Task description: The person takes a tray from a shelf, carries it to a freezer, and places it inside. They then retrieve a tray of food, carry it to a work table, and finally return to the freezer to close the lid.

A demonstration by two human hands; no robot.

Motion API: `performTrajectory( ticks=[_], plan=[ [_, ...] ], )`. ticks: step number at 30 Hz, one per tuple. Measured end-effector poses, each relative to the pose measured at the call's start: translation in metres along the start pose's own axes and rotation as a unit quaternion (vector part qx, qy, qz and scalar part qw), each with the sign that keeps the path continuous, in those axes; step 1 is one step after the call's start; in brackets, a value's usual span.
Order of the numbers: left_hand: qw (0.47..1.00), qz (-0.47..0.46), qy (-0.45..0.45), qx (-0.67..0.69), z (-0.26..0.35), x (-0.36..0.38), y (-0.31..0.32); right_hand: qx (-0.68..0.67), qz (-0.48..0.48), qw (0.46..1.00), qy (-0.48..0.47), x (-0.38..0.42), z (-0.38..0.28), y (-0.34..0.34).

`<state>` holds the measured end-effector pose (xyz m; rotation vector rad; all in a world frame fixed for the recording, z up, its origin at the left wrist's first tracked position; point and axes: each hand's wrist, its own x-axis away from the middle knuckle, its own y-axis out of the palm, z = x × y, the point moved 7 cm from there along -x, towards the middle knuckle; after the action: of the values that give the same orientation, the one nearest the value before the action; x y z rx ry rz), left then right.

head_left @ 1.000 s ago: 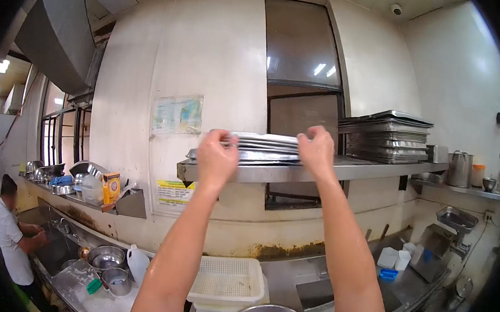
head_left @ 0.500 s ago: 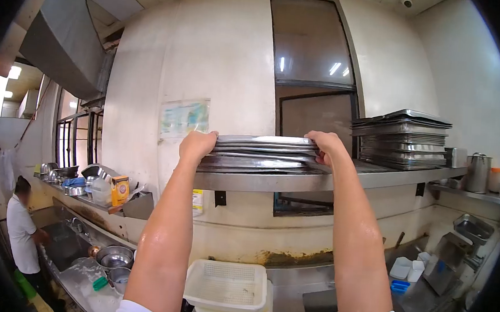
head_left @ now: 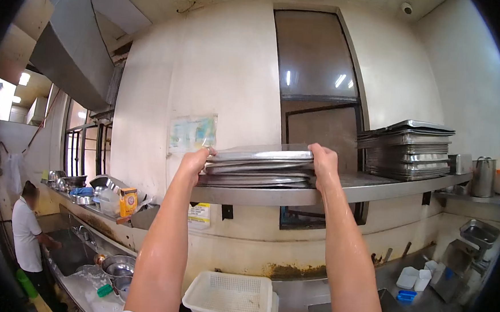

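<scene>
Both arms reach up to a stack of metal trays on a steel wall shelf. My left hand has its fingers closed on the left edge of the upper trays. At their right edge my right hand grips in the same way. The upper trays tilt slightly, with narrow gaps between some of them. A taller stack of metal trays stands on the same shelf to the right.
White plastic baskets are below. At the left, a person in a white shirt leans over a sink. Metal bowls lie on the left counter. An orange box sits on the left shelf. Metal canisters stand far right.
The view has shifted, so the shelf and wall appear lower. Both hands still hold the trays, whose upper ones now tilt a little more.
</scene>
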<state>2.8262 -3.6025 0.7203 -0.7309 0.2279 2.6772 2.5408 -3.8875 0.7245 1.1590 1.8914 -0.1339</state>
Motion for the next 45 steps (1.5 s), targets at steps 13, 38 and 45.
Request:
performTrajectory(
  ticks=[13, 38, 45],
  plan=[
    [0.982, -0.013, 0.017, 0.186, -0.022, 0.122, -0.028, -0.125, 0.019, 0.989, -0.076, 0.116, -0.023, -0.029],
    [0.972, 0.028, -0.045, 0.228, -0.313, 0.394, -0.192, -0.016, -0.145, 0.988, 0.040, 0.387, 0.116, -0.017],
    [0.914, 0.127, -0.228, 0.311, -0.492, 0.518, -0.308, 0.159, -0.346, 0.923, 0.046, 0.520, 0.191, 0.111]
  ],
)
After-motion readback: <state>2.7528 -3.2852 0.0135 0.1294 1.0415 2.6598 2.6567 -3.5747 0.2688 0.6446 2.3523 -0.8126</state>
